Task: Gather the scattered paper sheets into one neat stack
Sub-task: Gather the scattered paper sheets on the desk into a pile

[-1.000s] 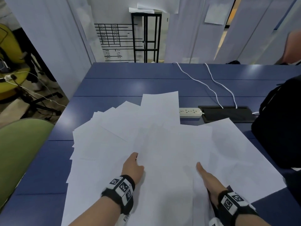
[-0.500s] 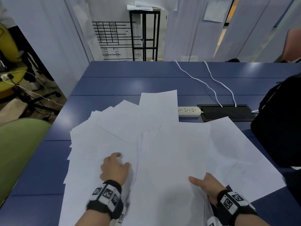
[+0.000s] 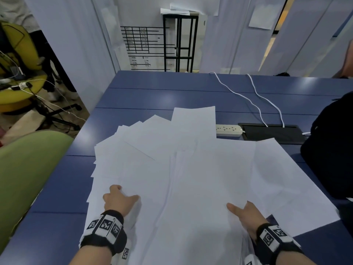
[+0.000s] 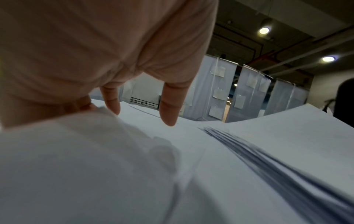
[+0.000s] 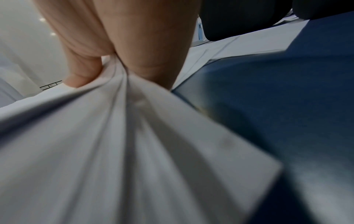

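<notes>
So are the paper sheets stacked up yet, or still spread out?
Still spread out. The paper sheets fan across the blue table at differing angles, corners jutting left; the right hand pinches one bunch, the left hand rests on others.

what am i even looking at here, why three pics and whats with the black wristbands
No machine here: a person is tidying paper, wearing three cameras. The big picture comes from a head camera looking down at a blue table. The black bands with square markers carry a camera on each wrist, which gives the two close-ups.

White paper sheets lie fanned across the table. Behind them sit a power strip, a black flat panel with white cables, and a dark bag at the right.

The left hand rests on the sheets, fingertips down. The right hand pinches a bundle of sheets between thumb and fingers.
</notes>
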`<state>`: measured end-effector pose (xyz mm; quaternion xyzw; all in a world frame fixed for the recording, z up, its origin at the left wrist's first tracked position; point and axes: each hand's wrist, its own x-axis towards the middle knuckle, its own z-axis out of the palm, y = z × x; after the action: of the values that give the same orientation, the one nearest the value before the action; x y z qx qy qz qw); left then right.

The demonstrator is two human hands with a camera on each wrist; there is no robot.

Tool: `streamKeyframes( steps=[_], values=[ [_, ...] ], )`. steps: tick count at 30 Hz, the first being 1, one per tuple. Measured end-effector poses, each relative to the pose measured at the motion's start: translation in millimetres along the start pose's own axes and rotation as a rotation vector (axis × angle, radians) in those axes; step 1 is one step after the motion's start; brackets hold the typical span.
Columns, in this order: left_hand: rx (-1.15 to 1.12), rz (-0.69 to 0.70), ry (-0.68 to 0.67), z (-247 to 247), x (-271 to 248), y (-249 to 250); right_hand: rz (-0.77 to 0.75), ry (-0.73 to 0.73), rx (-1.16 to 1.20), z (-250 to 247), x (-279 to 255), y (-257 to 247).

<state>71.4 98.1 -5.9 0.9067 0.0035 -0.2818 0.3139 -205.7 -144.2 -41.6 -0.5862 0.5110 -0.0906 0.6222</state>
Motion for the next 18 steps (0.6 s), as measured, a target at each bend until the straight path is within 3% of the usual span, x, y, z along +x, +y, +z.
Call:
streamKeyframes(
  steps=[2,5,13,15,18],
  values=[
    [-0.081,0.022,0.029,-3,-2,-1,-0.029,0.026,-0.011,2,-6,-2],
    [-0.005,0.104,0.066,-5,-10,-2,-0.027,0.046,0.032,2,-14,-5],
    [0.055,0.221,-0.144,3,-19,-11,0.018,0.066,0.219,-7,-23,-7],
    [0.040,0.227,-0.123,-2,-15,-10,0.007,0.075,0.231,-12,-26,-9],
    [0.030,0.259,0.015,-21,-5,-3,0.013,0.119,0.265,-27,-28,-10]
  ],
)
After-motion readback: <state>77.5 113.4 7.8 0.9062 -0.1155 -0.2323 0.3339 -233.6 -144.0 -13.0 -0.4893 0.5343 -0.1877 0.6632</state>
